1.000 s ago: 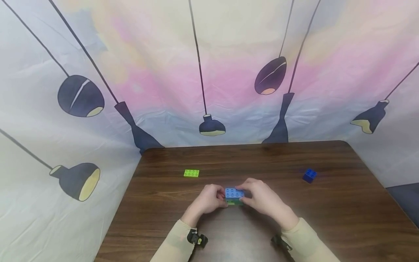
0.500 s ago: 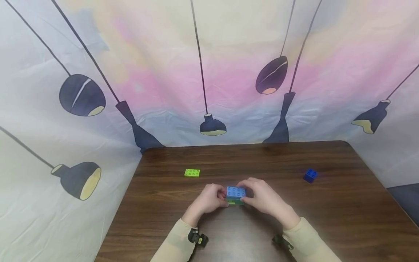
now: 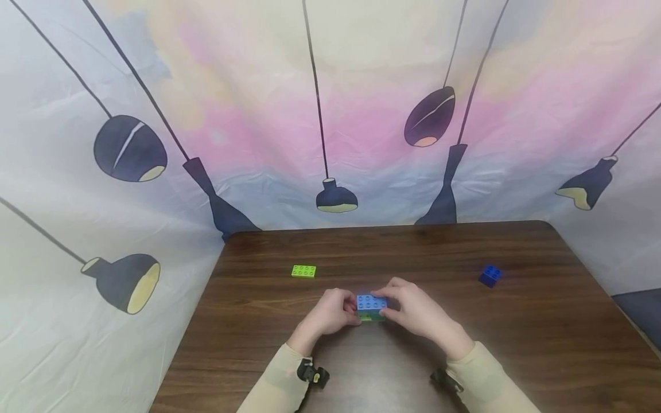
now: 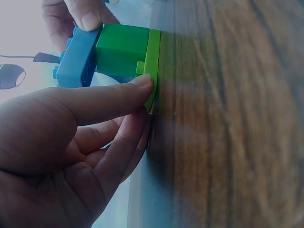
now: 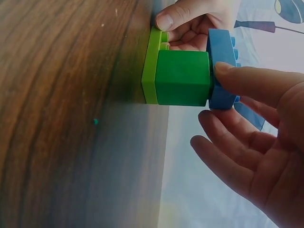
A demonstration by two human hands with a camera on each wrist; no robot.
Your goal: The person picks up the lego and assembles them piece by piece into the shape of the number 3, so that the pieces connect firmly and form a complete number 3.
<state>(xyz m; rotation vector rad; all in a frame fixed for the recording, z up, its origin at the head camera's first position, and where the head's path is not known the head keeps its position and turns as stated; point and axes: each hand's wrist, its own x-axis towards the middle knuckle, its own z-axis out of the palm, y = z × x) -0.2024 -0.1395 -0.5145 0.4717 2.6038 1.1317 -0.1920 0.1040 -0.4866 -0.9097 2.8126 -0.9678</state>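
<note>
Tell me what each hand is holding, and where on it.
The left hand pinches the bottom lime-green plate at its left end; the right hand grips the light-blue top brick, thumb on its near long side.

The head view's bottom edge cuts off the left sleeve (image 3: 273,380), right sleeve (image 3: 488,376) and table (image 3: 392,252); the left wrist view's top crops the right hand (image 4: 83,15).
</note>
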